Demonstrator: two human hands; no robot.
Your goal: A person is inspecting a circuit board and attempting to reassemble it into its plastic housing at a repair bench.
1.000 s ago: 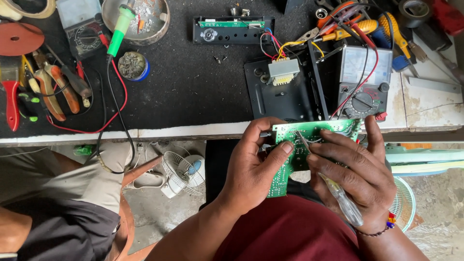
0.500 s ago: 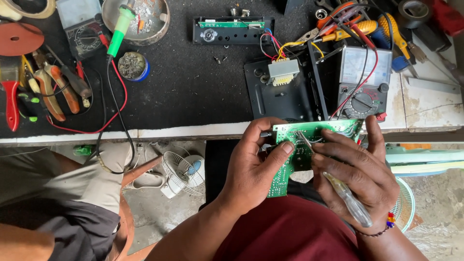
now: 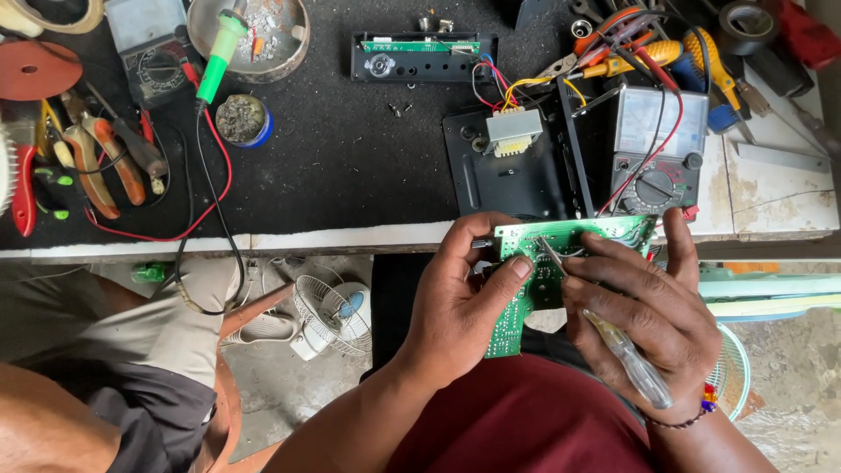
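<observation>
At the far left edge of the desk a red disc is seen, with red-handled pliers and orange-handled cutters laid below it near the front edge; a green-handled soldering iron is propped on a round metal dish at the back edge, and a small blue tin is set just in front of that dish; a red lead and a black lead are looped across the dark mat, the black one hanging over the front edge. Below that edge, part of another person in grey cloth is seen, and a small white fan lies on the floor. Toward the middle of the back edge a black panel with a green strip is laid; a small transformer on a black plate is placed to its right. Just beyond the front edge, over the lap, a green circuit board is gripped by the left hand, fingers closed round its left side; the right hand is closed on a clear-handled screwdriver, whose tip is laid against the board. An analogue meter is set near the right front corner, with yellow-handled tools behind it.
</observation>
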